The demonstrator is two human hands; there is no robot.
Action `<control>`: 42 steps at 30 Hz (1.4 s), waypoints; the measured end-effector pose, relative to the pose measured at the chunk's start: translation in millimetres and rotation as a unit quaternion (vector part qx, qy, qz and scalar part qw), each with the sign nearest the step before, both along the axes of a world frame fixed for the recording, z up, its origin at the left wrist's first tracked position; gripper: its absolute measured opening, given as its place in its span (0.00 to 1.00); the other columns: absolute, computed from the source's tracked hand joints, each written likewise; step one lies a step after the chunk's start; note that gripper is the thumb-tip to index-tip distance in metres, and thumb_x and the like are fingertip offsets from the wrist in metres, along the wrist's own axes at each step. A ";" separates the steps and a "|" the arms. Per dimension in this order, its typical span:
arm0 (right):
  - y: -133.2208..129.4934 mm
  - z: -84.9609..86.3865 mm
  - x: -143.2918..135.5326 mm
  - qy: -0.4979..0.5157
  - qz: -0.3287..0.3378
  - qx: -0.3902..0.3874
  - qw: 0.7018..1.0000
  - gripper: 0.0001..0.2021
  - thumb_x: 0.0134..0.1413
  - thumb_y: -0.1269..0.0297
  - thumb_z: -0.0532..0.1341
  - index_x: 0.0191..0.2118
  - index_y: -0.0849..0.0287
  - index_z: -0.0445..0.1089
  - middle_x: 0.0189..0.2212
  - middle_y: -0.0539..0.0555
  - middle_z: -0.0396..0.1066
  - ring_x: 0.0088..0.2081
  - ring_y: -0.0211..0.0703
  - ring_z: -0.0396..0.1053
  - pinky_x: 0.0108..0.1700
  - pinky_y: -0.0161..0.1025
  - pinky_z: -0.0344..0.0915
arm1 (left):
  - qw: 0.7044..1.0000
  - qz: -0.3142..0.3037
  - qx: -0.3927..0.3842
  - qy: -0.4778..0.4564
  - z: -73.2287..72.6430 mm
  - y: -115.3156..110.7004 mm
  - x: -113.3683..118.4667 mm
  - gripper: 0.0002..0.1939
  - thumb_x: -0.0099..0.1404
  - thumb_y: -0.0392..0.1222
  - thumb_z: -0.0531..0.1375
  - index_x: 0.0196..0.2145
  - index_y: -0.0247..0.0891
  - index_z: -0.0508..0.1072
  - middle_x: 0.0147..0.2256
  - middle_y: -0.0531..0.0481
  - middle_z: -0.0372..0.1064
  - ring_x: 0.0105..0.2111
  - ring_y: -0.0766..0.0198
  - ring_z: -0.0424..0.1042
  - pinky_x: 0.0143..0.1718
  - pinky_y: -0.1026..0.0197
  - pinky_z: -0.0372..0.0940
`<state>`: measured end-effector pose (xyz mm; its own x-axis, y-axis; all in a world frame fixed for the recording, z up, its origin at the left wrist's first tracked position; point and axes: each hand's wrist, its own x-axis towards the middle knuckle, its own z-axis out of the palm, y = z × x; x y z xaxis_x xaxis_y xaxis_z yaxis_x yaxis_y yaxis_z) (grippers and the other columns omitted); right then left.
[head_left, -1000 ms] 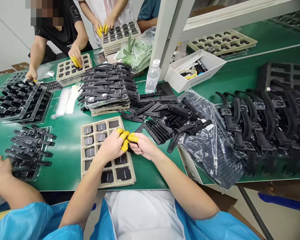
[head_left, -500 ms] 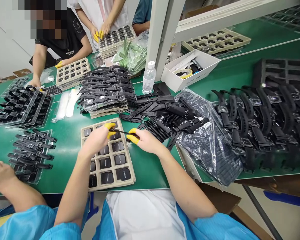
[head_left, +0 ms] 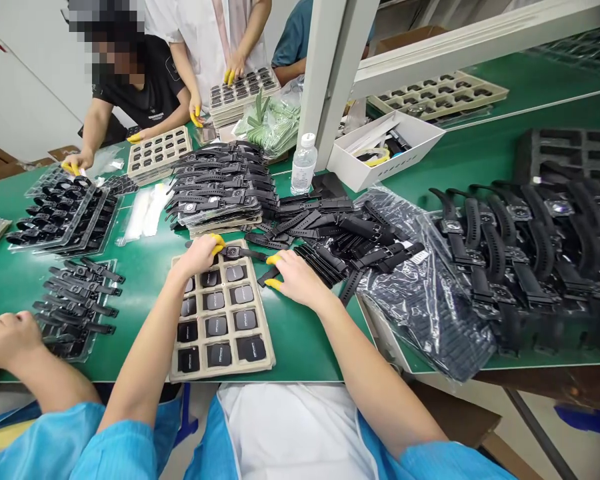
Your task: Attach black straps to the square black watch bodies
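In the head view my left hand (head_left: 200, 257), with yellow finger covers, is closed on a black watch (head_left: 233, 253) above the far end of the beige tray (head_left: 261, 320). The watch lies face up with its strap stretched to the right. My right hand (head_left: 297, 279) has its thumb and forefinger apart, close to the strap's right end. Whether the forefinger touches that end is hard to tell. A short dark strap piece (head_left: 268, 275) shows between those fingers, apparently on the table. Square black watch bodies (head_left: 217, 326) sit in the tray's compartments.
Loose black straps (head_left: 320, 263) are heaped right of the tray, beside a plastic bag (head_left: 420, 313). Stacked trays of watches (head_left: 220, 180), a bottle (head_left: 304, 163) and a white box (head_left: 387, 150) stand behind. A co-worker's hand (head_left: 10, 340) rests at left; other people work across the table.
The watch has turned from edge-on to face up. My right hand has let go of the strap and its fingers have spread. The camera view has shifted slightly.
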<state>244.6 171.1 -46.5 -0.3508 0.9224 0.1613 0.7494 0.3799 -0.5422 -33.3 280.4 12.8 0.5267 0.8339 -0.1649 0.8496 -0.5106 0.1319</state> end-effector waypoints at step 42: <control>-34.1 17.5 -54.3 0.636 0.095 -0.399 0.653 0.15 0.59 0.50 0.65 0.35 0.56 0.65 0.13 0.41 0.60 0.14 0.33 0.51 0.20 0.34 0.52 | 0.915 -0.100 -0.007 -0.390 -15.8 -111.0 35.4 0.26 0.73 0.31 0.49 0.66 0.42 0.64 0.59 0.39 0.70 0.61 0.53 0.69 0.62 0.45 0.68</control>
<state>190.3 137.0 -29.0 -0.5216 0.8503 -0.0708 -0.5212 -0.3832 -0.7625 2.2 169.4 -3.0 0.6304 0.7089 0.3164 0.3846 -0.6393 0.6659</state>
